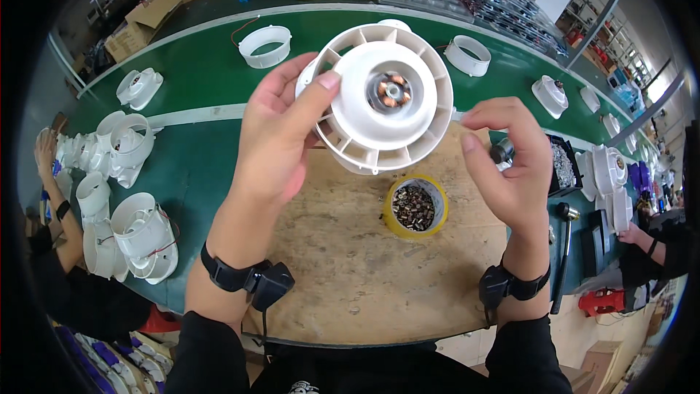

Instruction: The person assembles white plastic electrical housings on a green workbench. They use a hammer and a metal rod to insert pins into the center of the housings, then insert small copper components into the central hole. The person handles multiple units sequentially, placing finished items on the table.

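My left hand (281,120) grips a round white plastic fan housing (343,109) by its left side, thumb over the front rim. Copper coils of a small motor (393,92) show in the housing's centre. Just off the right rim is my right hand (510,153), fingers curled and thumb close to the index finger. Whatever lies between those fingertips is too small to make out. Below the housing, a yellow-sided tub (391,228) full of small metal parts (413,208) stands on a cardboard sheet (335,277).
White housings (138,226) cluster at the left, and more white parts (609,175) at the right. A hammer (564,255) lies beside a black bin (565,168) of small parts. White rings (265,47) rest on the green belt (197,66). Co-workers' hands (45,152) show at both sides.
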### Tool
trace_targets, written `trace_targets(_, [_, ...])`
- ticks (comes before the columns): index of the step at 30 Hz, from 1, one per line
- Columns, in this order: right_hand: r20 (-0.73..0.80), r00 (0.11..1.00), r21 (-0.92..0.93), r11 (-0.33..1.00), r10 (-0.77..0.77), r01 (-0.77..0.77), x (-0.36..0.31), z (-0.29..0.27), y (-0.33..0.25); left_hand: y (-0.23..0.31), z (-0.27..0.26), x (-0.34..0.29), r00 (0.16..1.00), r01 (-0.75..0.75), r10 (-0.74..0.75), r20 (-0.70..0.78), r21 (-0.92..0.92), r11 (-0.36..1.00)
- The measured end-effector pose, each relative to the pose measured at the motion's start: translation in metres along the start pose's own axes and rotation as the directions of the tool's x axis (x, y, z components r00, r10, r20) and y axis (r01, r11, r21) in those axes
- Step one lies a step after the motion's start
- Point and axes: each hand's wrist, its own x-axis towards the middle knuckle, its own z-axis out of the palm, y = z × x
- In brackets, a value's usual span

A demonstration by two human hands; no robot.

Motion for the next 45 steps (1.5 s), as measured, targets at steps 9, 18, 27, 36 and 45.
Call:
trace_targets(9, [0.033,0.998,-0.094,0.994,0.052,-0.049,-0.002,0.009,-0.029,0.001,0.029,-0.026,0.977,-0.21,0.199,0.081,0.168,0.963])
trace_targets(18, [0.002,0.999,-0.254,0.967,0.034,-0.032,-0.011,0.018,-0.026,-0.006,0.032,-0.027,0.973,-0.223,0.208,0.099,0.179,0.958])
trace_targets(27, [-0.021,0.998,-0.266,0.962,0.058,-0.062,-0.01,0.022,-0.029,-0.008,0.03,-0.026,0.975,-0.217,0.201,0.093,0.216,0.952])
trace_targets(36, [0.005,0.994,-0.321,0.942,0.105,-0.098,-0.012,0.024,-0.034,-0.013,0.027,-0.025,0.975,-0.218,0.204,0.091,0.186,0.958])
trace_targets(45, [0.025,0.993,-0.346,0.933,0.114,-0.098,-0.013,0.027,-0.038,-0.018,0.025,-0.026,0.974,-0.225,0.215,0.074,0.178,0.958])
